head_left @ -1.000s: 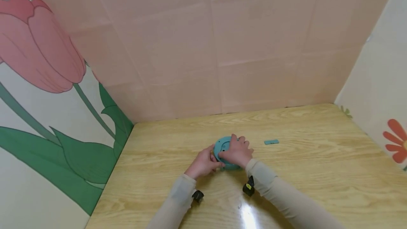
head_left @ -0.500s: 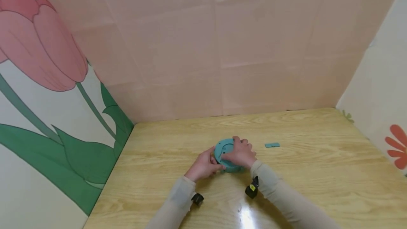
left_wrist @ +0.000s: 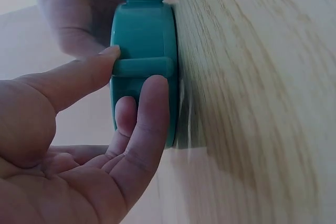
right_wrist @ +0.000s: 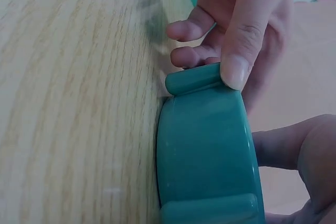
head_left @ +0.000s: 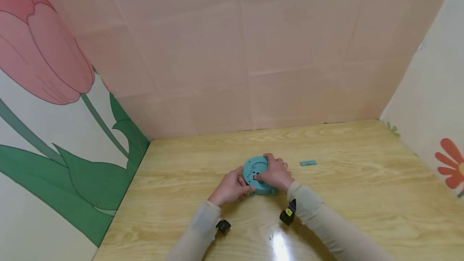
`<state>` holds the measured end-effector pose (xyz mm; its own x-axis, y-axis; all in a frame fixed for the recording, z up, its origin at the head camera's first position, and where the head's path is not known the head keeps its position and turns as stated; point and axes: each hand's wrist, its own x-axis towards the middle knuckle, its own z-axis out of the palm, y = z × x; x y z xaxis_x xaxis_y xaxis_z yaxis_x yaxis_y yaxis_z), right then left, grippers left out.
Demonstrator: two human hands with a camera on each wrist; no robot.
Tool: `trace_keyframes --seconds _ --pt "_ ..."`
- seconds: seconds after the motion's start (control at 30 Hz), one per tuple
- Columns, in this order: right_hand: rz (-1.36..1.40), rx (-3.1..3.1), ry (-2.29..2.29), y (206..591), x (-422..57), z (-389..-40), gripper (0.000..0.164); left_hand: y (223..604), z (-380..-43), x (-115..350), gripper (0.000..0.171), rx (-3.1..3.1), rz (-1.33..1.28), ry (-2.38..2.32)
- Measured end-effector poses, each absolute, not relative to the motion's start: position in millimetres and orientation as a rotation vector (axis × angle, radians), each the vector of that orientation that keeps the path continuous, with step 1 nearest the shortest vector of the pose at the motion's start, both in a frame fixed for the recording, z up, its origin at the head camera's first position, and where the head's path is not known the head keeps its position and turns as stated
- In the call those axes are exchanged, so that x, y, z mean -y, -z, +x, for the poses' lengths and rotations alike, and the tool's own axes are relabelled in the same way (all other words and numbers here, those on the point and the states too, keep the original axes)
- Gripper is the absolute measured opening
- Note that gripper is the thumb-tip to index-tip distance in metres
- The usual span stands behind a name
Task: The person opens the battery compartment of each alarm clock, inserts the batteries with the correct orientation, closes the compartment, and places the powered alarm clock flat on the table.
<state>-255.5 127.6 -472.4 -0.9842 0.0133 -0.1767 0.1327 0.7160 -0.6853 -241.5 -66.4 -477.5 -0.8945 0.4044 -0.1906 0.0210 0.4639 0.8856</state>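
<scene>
A round teal clock lies face down on the wooden table, its recessed back upward. My left hand holds its left side. In the left wrist view, the left thumb and fingers close around a stubby foot on the clock's side wall. The right hand spans the right part of the back. Its thumb bends down into the recess beside small dark openings, while the other fingers lie along the far right rim. A second foot shows low in the right wrist view.
A small flat teal cover strip lies on the table to the right of the clock. A pink-covered wall rises behind the table's back edge. Flower-patterned panels stand at both sides.
The right thumb has shifted slightly to the right within the recess, so more of the dark openings show. The left hand keeps its hold, and the clock stays in about the same place.
</scene>
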Motion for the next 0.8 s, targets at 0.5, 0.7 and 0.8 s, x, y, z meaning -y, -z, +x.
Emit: trace_keyframes --seconds 0.5,0.7,0.8 --pt "0.015 -2.681 1.167 475 -141 -263 0.084 481 -241 66 0.089 -2.337 0.353 -1.432" --pt "-0.088 -2.614 1.211 484 -156 -269 0.082 481 -241 66 0.089 -2.335 0.345 -1.438" --pt "-0.127 -2.552 1.276 486 -164 -272 0.083 481 -242 65 0.087 -2.335 0.332 -1.439"
